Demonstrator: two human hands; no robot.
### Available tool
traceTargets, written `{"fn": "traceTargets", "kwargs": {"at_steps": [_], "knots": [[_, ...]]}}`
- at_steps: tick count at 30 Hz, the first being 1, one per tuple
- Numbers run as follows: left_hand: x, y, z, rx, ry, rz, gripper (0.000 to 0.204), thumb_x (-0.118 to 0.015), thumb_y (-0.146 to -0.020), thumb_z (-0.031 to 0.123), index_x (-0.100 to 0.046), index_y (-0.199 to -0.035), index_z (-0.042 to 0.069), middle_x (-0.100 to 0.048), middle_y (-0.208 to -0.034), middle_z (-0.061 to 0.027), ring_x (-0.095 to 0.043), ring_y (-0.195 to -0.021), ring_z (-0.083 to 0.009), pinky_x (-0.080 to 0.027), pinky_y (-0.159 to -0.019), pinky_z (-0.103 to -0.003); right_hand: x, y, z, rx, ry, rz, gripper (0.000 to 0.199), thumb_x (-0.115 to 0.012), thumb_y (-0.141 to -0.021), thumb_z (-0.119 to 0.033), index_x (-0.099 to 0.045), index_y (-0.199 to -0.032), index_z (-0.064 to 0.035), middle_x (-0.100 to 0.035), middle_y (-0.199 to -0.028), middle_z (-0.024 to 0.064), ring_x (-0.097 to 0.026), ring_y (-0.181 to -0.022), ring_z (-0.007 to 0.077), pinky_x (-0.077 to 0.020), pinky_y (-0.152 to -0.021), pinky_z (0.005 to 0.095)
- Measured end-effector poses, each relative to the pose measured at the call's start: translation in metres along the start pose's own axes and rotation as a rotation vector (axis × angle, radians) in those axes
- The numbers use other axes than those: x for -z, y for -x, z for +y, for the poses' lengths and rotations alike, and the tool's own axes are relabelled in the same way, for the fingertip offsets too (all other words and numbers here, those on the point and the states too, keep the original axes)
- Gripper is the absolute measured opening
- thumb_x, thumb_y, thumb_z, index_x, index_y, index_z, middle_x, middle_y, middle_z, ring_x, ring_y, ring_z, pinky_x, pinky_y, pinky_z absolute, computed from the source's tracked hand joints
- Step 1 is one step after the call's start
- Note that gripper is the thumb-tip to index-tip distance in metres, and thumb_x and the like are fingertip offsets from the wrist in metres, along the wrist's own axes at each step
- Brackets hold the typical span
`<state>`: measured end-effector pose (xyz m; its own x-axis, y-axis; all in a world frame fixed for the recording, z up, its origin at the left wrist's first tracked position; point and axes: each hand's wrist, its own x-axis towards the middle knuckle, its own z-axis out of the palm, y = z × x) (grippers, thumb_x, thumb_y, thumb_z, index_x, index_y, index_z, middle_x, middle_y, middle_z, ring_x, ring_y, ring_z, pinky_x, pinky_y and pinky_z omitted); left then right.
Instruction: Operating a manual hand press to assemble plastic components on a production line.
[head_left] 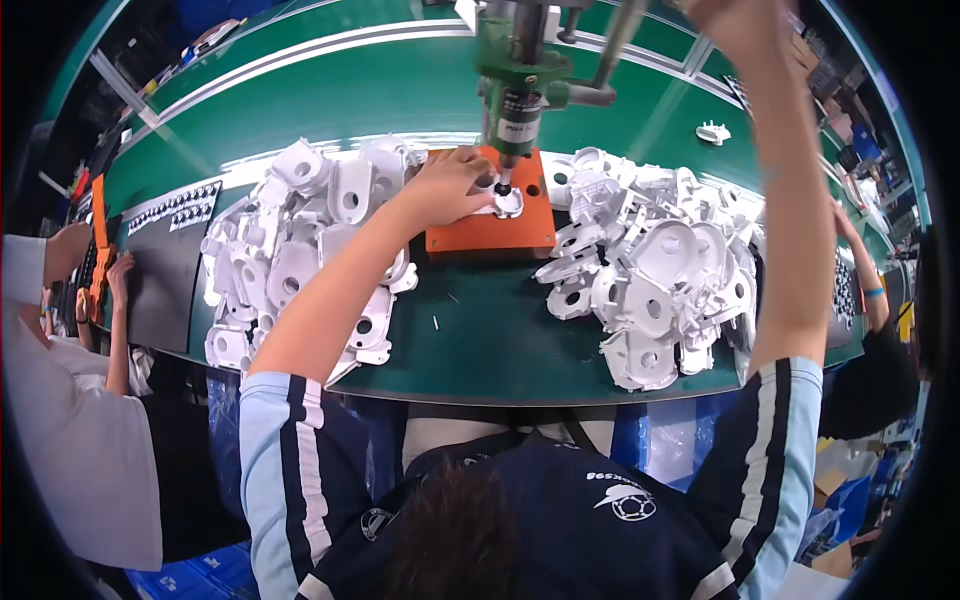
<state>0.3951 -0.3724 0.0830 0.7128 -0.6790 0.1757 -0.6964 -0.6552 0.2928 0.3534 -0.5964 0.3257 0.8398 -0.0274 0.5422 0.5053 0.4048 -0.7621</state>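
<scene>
My left hand (pixel 452 188) rests over an orange fixture block (pixel 490 236). Its thumb and fingers close on a small white plastic part (pixel 508 204) that lies on the block. Directly over this part is the dark tip of a green hand press (pixel 512 110), which comes down to it or just above it; the contact is too small to judge. High at the top edge is my right hand (pixel 738 28), blurred and partly cut off, to the right of the press lever (pixel 620 45). Whether its fingers hold a part of the lever cannot be seen.
Heaps of white plastic housings (pixel 290 255) (pixel 655 275) flank the fixture on the green table (pixel 480 340). One loose white part (pixel 713 132) lies at the far right. Co-workers sit on both sides; the left person's hand (pixel 120 275) is beside an orange tool (pixel 98 245).
</scene>
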Motion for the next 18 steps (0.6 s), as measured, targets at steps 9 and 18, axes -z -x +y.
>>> {"fn": "traceTargets", "kwargs": {"at_steps": [9, 18], "knots": [[0.025, -0.009, 0.013, 0.059, -0.053, -0.197, 0.048, -0.052, -0.079, 0.030, -0.040, -0.119, 0.006, -0.050, -0.116, -0.0160, -0.053, -0.099, -0.0338, -0.038, -0.091, -0.042, 0.088, -0.027, 0.114, -0.486, 0.354, 0.099, 0.041, -0.052, -0.085, -0.054, -0.059, -0.094, -0.0144, -0.058, -0.080, 0.0023, -0.054, -0.072, 0.0141, -0.0408, -0.062, 0.0285], [0.057, -0.021, 0.002, 0.287, -0.086, -0.218, 0.041, -0.059, -0.073, 0.030, -0.054, -0.112, 0.018, -0.045, -0.114, -0.0146, -0.056, -0.098, -0.0355, -0.046, -0.083, -0.041, 0.160, 0.081, 0.126, -0.551, 1.452, -0.781, 0.053, -0.072, -0.074, -0.025, -0.052, -0.120, -0.0070, -0.058, -0.111, 0.0157, -0.057, -0.095, 0.0264, -0.0450, -0.085, 0.0357]]}}
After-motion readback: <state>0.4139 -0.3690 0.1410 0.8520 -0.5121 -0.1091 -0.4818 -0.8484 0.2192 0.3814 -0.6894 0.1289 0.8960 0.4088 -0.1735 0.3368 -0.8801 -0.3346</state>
